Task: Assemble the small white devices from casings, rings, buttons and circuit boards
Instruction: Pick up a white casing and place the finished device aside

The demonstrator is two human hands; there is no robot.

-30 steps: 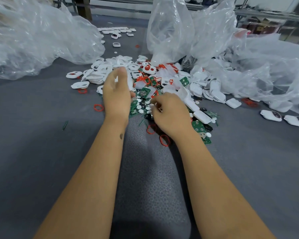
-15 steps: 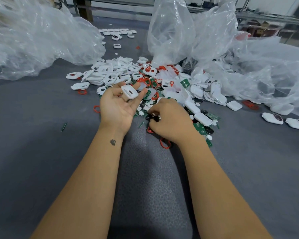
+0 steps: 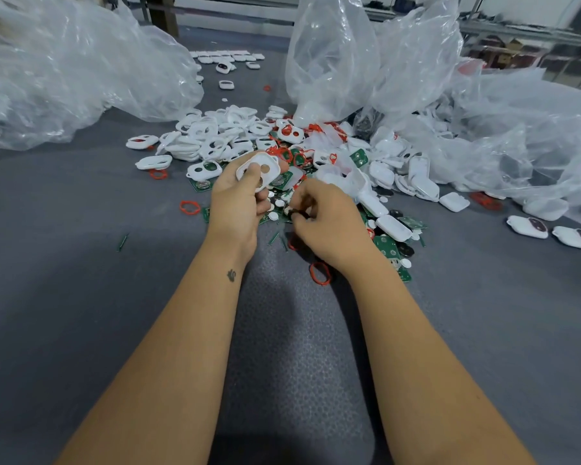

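Left hand (image 3: 239, 199) now pinching white two-holed plastic casing (image 3: 258, 170) raised, holes facing up; just beside it, right hand (image 3: 326, 219) pinching small dark button (image 3: 297, 214) off pile. Ready for fitting.

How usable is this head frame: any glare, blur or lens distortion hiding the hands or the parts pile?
Head view: wide-angle bending at the edges; bright glare on the plastic bags; the white casing in the left hand reads clearly; the small dark part pinched by the right hand is too blurred to identify.
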